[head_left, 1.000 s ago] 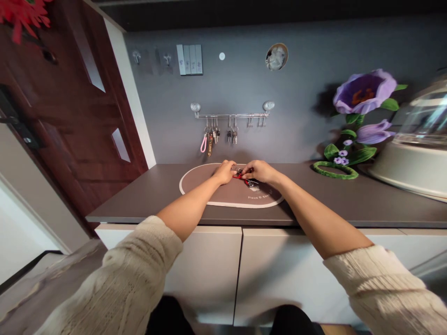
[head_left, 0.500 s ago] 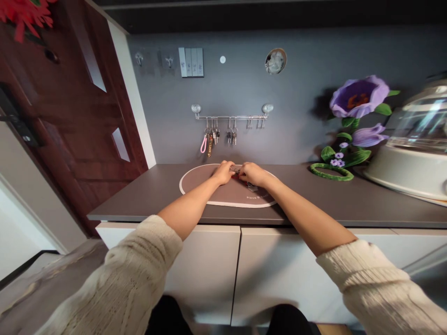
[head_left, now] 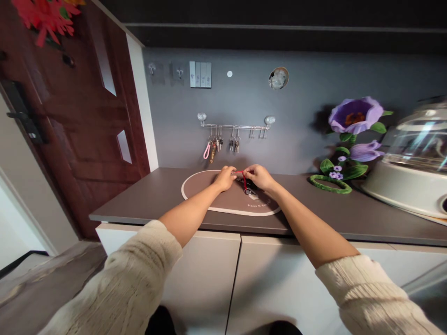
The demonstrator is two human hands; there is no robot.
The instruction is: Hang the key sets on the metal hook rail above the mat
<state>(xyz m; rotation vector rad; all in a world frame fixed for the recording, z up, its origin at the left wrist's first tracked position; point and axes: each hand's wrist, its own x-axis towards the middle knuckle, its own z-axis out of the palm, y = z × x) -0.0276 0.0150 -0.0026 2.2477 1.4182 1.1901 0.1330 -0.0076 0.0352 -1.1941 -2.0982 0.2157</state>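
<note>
Both hands meet over an oval brown mat [head_left: 213, 201] on the grey counter. My left hand [head_left: 225, 178] and my right hand [head_left: 258, 177] each pinch one end of a red strap [head_left: 243, 179] that hangs down between them. A small bunch of keys [head_left: 248, 190] dangles from the strap, just above or touching the mat. Both hands have their fingers closed around the strap. On the wall behind them a chrome hook rail [head_left: 234, 126] carries other key bunches [head_left: 216, 146], one with a pink loop.
A dark wooden door [head_left: 70, 121] stands at the left. Purple artificial flowers [head_left: 352, 135] with a green ring base sit at the counter's right, beside a cream appliance with a clear lid [head_left: 415, 163]. White cupboard doors [head_left: 216, 274] lie below the counter's edge.
The hands have lifted slightly off the mat and the red strap now hangs visibly between them. The camera has tilted down and shifted a little.
</note>
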